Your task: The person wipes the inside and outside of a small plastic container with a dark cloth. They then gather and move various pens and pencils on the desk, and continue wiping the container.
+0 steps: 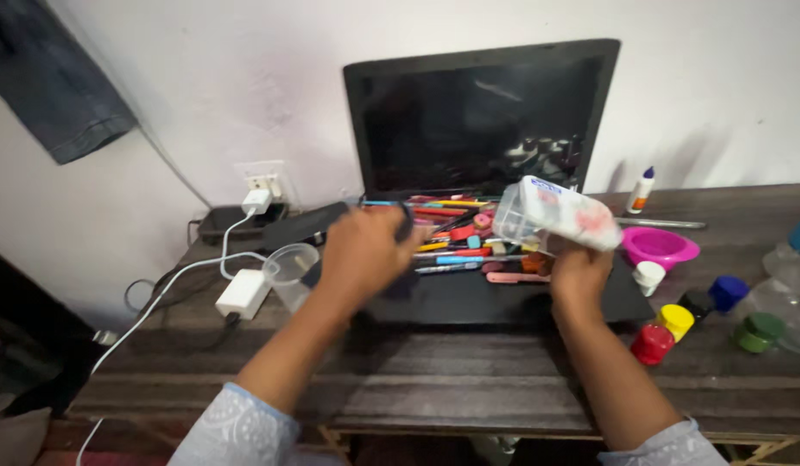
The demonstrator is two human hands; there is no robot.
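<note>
Pens being gathered off a laptop keyboard

A clear plastic container [555, 214] is gripped tilted in the right hand [578, 272]; the blurred left hand [363, 250] is closed on a dark pen [403, 221], best fed in tip-first.

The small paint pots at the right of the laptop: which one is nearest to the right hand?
The red pot, at the front of the group, lies closest to the right hand; the yellow, blue and green pots sit farther right.
</note>
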